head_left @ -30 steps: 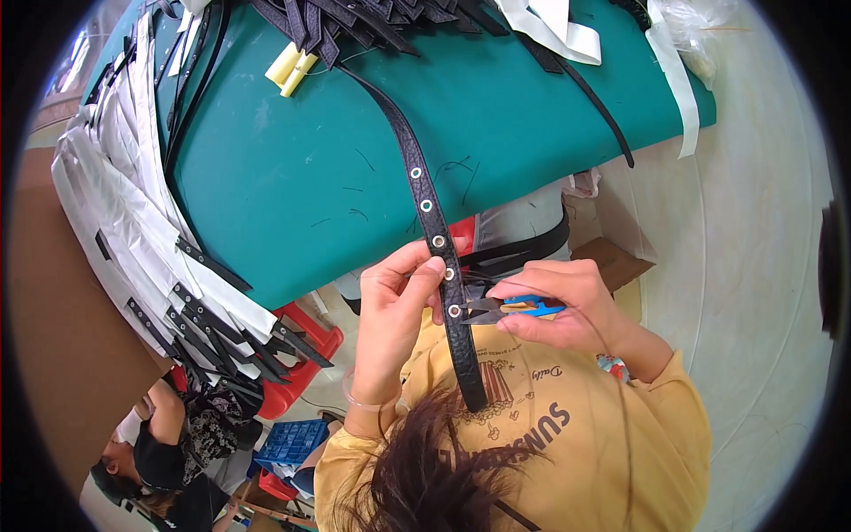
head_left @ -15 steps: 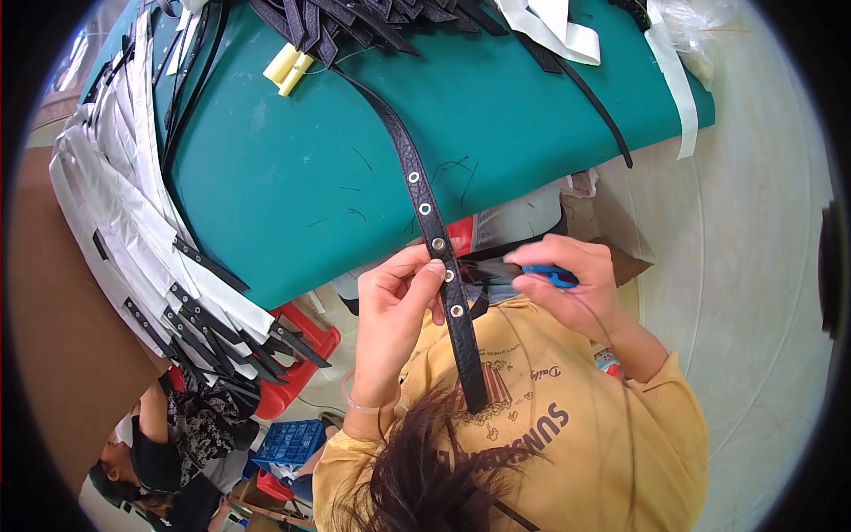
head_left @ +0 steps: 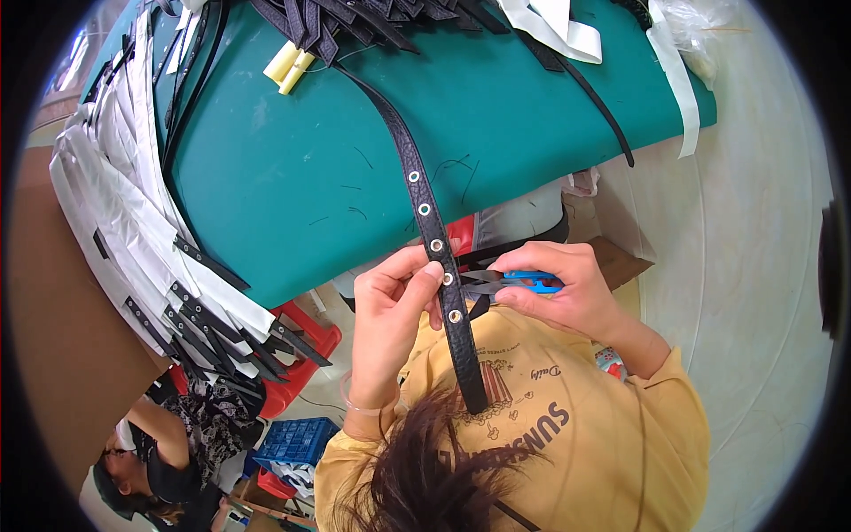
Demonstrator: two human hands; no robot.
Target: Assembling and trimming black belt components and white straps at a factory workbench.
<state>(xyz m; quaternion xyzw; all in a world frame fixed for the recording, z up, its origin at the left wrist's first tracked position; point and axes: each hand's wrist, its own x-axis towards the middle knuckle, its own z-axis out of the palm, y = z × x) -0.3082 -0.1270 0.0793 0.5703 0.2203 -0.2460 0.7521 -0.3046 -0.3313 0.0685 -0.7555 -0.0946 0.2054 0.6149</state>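
Observation:
A black leather belt [head_left: 463, 355] with several metal eyelets runs from the table down toward my chest. My left hand [head_left: 390, 297] pinches it beside an eyelet, thumb on top and the other fingers partly hidden behind. In my right hand [head_left: 572, 284] is a pair of blue-handled thread snips [head_left: 534, 281], gripped between thumb and fingers. Their dark blades point left at the belt's right edge, close to my left thumb. Whether the blade tips touch the belt, I cannot tell.
The green table [head_left: 275, 177] carries a heap of black straps [head_left: 355, 22], yellow rolls [head_left: 291, 66] and loose thread bits. White-covered straps [head_left: 115, 195] hang over its left side. A red stool [head_left: 306, 355], a blue crate [head_left: 292, 441] and another person [head_left: 164, 452] are at lower left.
The snips, blurred before, now show clearly, with my right hand slightly farther left and their blades by the belt. My left hand keeps its pinch. At lower left the other person's arm has shifted.

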